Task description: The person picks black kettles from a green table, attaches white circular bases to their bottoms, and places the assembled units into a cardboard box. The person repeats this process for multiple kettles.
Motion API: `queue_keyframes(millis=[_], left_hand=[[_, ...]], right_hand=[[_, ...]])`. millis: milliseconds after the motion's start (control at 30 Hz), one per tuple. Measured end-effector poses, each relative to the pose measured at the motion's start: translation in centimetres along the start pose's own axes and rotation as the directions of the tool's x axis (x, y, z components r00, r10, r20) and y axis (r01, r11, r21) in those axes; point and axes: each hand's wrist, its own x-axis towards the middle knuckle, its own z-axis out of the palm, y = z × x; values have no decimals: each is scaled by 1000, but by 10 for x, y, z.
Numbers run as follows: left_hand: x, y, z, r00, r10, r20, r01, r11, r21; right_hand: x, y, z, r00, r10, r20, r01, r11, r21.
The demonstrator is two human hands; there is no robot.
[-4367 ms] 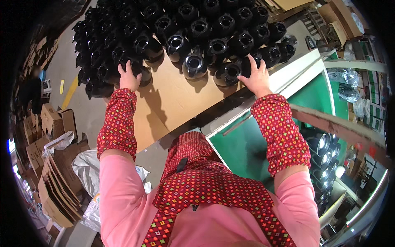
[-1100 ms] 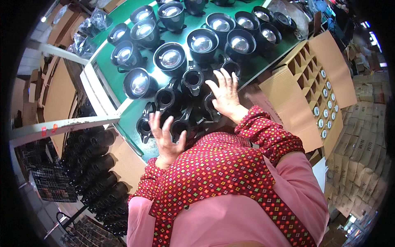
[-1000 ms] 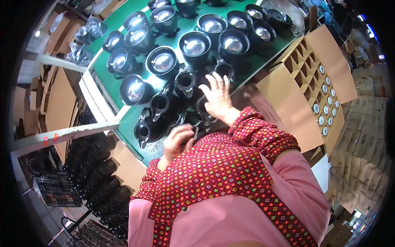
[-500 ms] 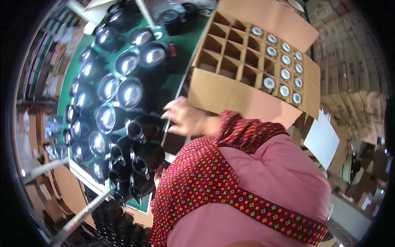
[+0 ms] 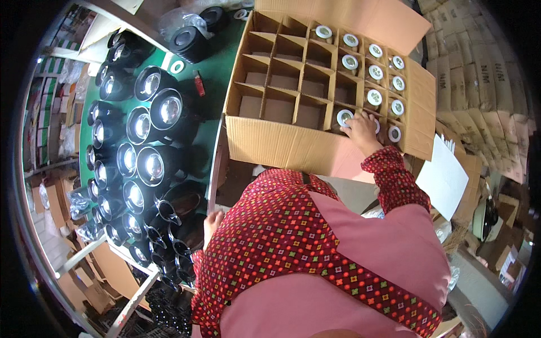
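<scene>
My right hand (image 5: 363, 132) is over the near row of a divided cardboard box (image 5: 282, 138). Its slightly bent fingers are apart and touch the pale round top of a cylindrical item (image 5: 344, 116) in one cell; part of a neighbouring top is hidden under the hand. Similar round-topped items (image 5: 374, 97) stand upright in several cells at the box's right side. Low at the table's edge, my left hand (image 5: 212, 225) shows only partly beside my patterned garment, its fingers mostly hidden. Nearest to it are glossy black lamp-like housings (image 5: 180, 208).
Many black housings with shiny lenses (image 5: 153, 164) cover the green table (image 5: 194, 115) on the left. A small red object (image 5: 199, 83) and a white ring (image 5: 177, 66) lie farther back. White sheets (image 5: 445, 177) hang right of the box; stacked cartons (image 5: 473, 84) stand behind.
My right hand has moved right, from beside the table's edge onto the items in the box. The view has shifted, and more of my left hand shows at the table's edge.
</scene>
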Motion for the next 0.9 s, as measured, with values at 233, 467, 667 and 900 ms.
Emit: queue_keyframes(millis=[233, 467, 667, 900], left_hand=[[16, 236, 53, 800, 550, 239, -539, 834, -114], [-21, 350, 46, 207, 922, 327, -970, 238, -57], [-20, 315, -17, 112, 994, 18, -991, 113, -75], [-11, 265, -53, 92, 974, -207, -994, 77, -80]], right_hand=[[12, -45, -177, 950, -269, -156, 279, 959, 42], [4, -185, -271, 725, -638, -259, 688, 687, 233], [31, -275, -191, 932, -339, -129, 93, -121, 988], [56, -345, -121, 735, -602, 312, -601, -367, 710]])
